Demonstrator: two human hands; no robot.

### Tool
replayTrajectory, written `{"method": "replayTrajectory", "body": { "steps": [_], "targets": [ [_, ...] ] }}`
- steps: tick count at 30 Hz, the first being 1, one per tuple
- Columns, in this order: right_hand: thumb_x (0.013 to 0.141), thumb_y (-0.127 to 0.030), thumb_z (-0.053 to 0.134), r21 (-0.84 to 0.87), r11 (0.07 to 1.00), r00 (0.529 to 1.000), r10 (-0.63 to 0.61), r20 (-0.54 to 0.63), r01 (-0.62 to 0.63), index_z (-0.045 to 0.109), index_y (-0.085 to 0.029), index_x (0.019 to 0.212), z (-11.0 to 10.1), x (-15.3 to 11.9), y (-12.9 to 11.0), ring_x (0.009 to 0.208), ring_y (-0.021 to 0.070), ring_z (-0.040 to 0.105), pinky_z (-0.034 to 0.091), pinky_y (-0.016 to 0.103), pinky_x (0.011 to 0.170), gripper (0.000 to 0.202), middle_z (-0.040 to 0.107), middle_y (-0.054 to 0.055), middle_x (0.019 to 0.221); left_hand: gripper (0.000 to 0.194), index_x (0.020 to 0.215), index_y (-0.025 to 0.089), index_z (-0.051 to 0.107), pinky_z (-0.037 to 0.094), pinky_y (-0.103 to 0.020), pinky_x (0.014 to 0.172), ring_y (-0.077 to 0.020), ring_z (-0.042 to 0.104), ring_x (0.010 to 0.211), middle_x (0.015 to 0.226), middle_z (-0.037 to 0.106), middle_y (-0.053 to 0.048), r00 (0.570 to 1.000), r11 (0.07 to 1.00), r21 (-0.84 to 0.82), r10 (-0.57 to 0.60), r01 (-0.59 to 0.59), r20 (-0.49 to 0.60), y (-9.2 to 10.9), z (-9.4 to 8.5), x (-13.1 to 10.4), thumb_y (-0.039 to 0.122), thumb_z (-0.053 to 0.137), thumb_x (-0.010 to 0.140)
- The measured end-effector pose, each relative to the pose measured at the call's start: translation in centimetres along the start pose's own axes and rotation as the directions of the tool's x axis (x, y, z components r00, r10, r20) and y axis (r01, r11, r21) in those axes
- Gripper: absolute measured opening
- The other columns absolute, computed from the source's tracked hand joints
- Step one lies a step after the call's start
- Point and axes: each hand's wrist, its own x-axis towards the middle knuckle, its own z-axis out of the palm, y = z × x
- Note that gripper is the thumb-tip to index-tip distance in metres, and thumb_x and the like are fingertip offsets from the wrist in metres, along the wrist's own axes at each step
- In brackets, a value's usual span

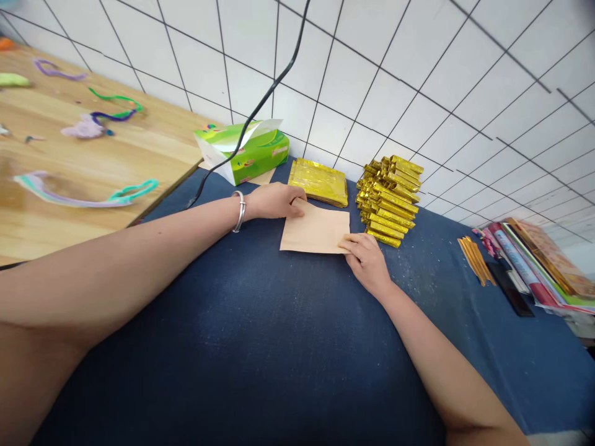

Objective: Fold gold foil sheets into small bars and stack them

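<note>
A plain tan sheet of paper (316, 231) lies between my two hands, over the dark blue cloth. My left hand (277, 201), with a silver bangle at the wrist, pinches its upper left corner. At the lower right corner my right hand (366, 259) has its fingers closed on the edge. Just behind the sheet is a flat stack of gold foil paper (320, 181). To the right of that stands a pile of folded gold foil strips (388, 201), a little beyond my right hand.
A green tissue box (260, 155) stands behind my left hand, with a black cable (260, 102) hanging in front. Fuzzy coloured stems (125, 111) lie on the wooden table (162, 145) at left. Books (534, 263) and bronze strips (476, 260) are at right, by the tiled wall (362, 74).
</note>
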Motion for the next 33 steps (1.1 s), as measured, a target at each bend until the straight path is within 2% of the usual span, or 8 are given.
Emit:
{"method": "replayTrajectory", "body": {
  "steps": [4, 10, 15, 18, 22, 25, 30, 33],
  "targets": [
    [0.089, -0.028, 0.049, 0.092, 0.993, 0.997, 0.081, -0.009, -0.080, 0.066, -0.023, 0.091, -0.2, 0.1, 0.0, 0.091, 0.0193, 0.057, 0.044, 0.036, 0.085, 0.018, 0.066, 0.003, 0.088, 0.029, 0.086, 0.018, 0.064, 0.034, -0.023, 0.056, -0.0143, 0.054, 0.060, 0.067, 0.060, -0.001, 0.987, 0.966, -0.251, 0.096, -0.060, 0.132, -0.5, -0.3, 0.0, 0.042, 0.060, 0.071],
    [0.088, -0.039, 0.048, 0.144, 0.956, 0.964, 0.262, -0.032, -0.255, 0.066, -0.023, 0.084, -0.4, 0.0, 0.1, 0.074, 0.0170, 0.057, 0.044, 0.031, 0.071, 0.025, 0.063, 0.002, 0.076, 0.022, 0.081, 0.016, 0.065, 0.040, -0.022, 0.059, -0.0111, 0.054, 0.058, 0.067, 0.061, -0.001, 0.956, 0.760, -0.650, 0.205, -0.020, 0.210, 0.7, 0.1, -0.5, 0.035, 0.062, 0.070],
    [0.084, -0.039, 0.054, 0.113, 0.961, 0.945, 0.270, -0.182, -0.253, 0.066, -0.021, 0.080, -0.5, 0.1, 0.2, 0.108, 0.0227, 0.052, 0.037, 0.040, 0.095, 0.022, 0.060, 0.007, 0.114, 0.016, 0.081, 0.016, 0.065, 0.036, -0.020, 0.055, -0.0091, 0.052, 0.057, 0.067, 0.061, 0.000, 0.920, 0.711, -0.700, 0.312, -0.060, 0.238, 1.3, -0.2, -0.9, 0.027, 0.057, 0.073],
    [0.083, -0.040, 0.056, 0.183, 0.950, 0.948, 0.280, -0.152, -0.251, 0.066, -0.021, 0.085, -0.6, 0.1, 0.1, 0.119, 0.0239, 0.046, 0.034, 0.041, 0.100, 0.021, 0.050, 0.007, 0.132, 0.016, 0.081, 0.015, 0.066, 0.039, -0.020, 0.057, -0.0095, 0.053, 0.060, 0.070, 0.062, -0.001, 0.909, 0.688, -0.723, 0.338, -0.062, 0.243, 1.6, -0.4, -1.0, 0.027, 0.059, 0.072],
    [0.086, -0.037, 0.051, 0.301, 0.921, 0.964, 0.266, -0.027, -0.246, 0.064, -0.021, 0.085, -0.8, 0.0, -0.2, 0.093, 0.0182, 0.059, 0.044, 0.032, 0.085, 0.021, 0.064, 0.005, 0.103, 0.020, 0.083, 0.015, 0.068, 0.043, -0.023, 0.062, -0.0117, 0.055, 0.065, 0.077, 0.065, -0.002, 0.909, 0.648, -0.761, 0.335, -0.033, 0.246, 2.0, -0.4, -1.2, 0.029, 0.064, 0.069],
    [0.085, -0.037, 0.051, 0.283, 0.916, 0.948, 0.314, -0.058, -0.286, 0.063, -0.020, 0.079, -0.7, -0.1, -0.4, 0.075, 0.0155, 0.058, 0.044, 0.028, 0.072, 0.021, 0.063, 0.002, 0.081, 0.027, 0.087, 0.015, 0.069, 0.044, -0.024, 0.058, -0.0120, 0.054, 0.061, 0.074, 0.064, -0.004, 0.948, 0.619, -0.785, 0.255, -0.008, 0.192, 2.3, -0.1, -1.2, 0.038, 0.063, 0.072],
    [0.085, -0.037, 0.051, 0.233, 0.915, 0.913, 0.370, -0.169, -0.328, 0.059, -0.020, 0.076, -0.6, -0.3, -0.2, 0.069, 0.0144, 0.054, 0.041, 0.026, 0.066, 0.021, 0.059, 0.000, 0.075, 0.057, 0.094, 0.013, 0.066, 0.046, -0.027, 0.056, -0.0169, 0.058, 0.067, 0.082, 0.065, -0.011, 0.969, 0.498, -0.866, 0.197, 0.034, 0.151, 2.8, 0.5, -1.5, 0.063, 0.041, 0.082],
    [0.085, -0.035, 0.050, 0.230, 0.921, 0.917, 0.357, -0.179, -0.314, 0.059, -0.020, 0.076, -0.7, -0.3, -0.1, 0.070, 0.0145, 0.053, 0.041, 0.027, 0.067, 0.020, 0.058, 0.001, 0.075, 0.052, 0.102, 0.014, 0.062, 0.047, -0.026, 0.058, -0.0171, 0.058, 0.074, 0.093, 0.064, -0.010, 0.965, 0.495, -0.868, 0.241, -0.028, 0.106, 3.4, 0.7, -1.8, 0.060, 0.048, 0.080]
  ]
}}
